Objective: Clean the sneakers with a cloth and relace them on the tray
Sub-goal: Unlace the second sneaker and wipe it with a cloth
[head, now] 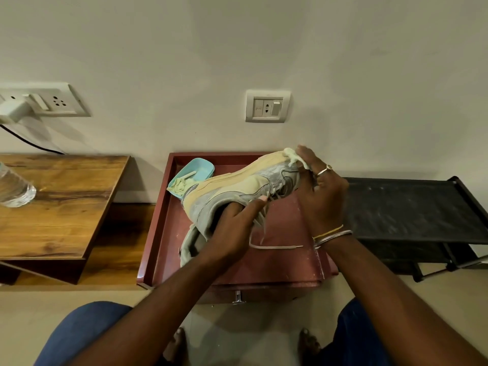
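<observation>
A grey and tan sneaker (237, 188) is held on its side above the dark red tray (158, 220). My left hand (235, 228) reaches into the shoe's opening and grips it at the collar. My right hand (320, 196) holds a pale green cloth (293, 157) against the toe of the sneaker. A loose grey lace (274, 247) hangs from the shoe onto the tray. A second grey sneaker (188, 244) lies on the tray under my left arm, mostly hidden.
A light blue dish (200, 169) with pale strips sits at the tray's back left. A wooden table (58, 207) with a water bottle (13, 191) stands left, a black rack (412, 207) right. The wall is right behind the tray.
</observation>
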